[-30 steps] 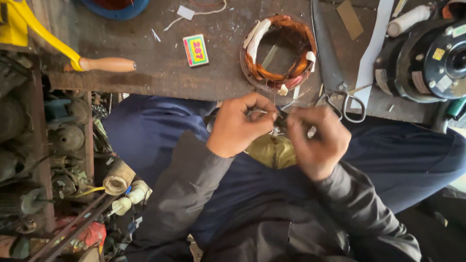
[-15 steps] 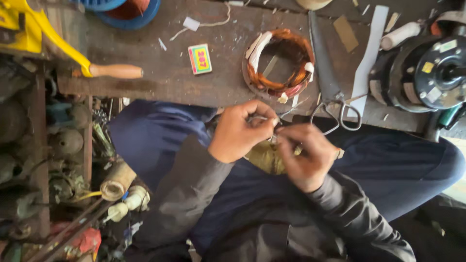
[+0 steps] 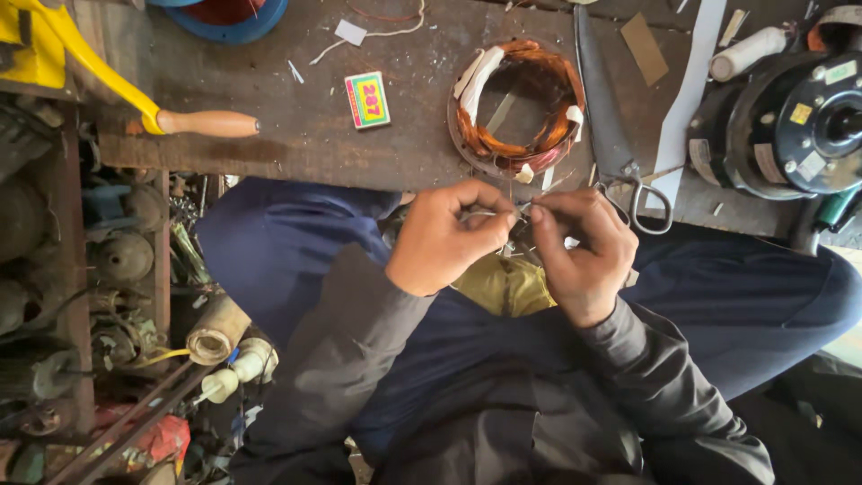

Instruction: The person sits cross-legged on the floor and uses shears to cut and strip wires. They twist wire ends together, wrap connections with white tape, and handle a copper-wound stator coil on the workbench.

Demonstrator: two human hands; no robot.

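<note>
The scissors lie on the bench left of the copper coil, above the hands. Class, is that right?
Not quite. In the head view the scissors lie right of the copper coil, not left. They are on the bench, above the hands.

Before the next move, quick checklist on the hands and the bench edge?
1. Both hands meet on the work: left hand and right hand pinch a thin wire between fingertips. Ok.
2. Grip firmness on the wire: too small to judge. Cannot tell.
3. Wound copper stator sits fully on the bench, close to the near edge. Ok.
4. Scissors lie closed beside the stator, handles overhanging the bench edge just above the right hand. Not ok.
5. Yellow cloth on the lap under the hands. Ok.
6. Motor housing stands apart from both hands. Ok.
</note>
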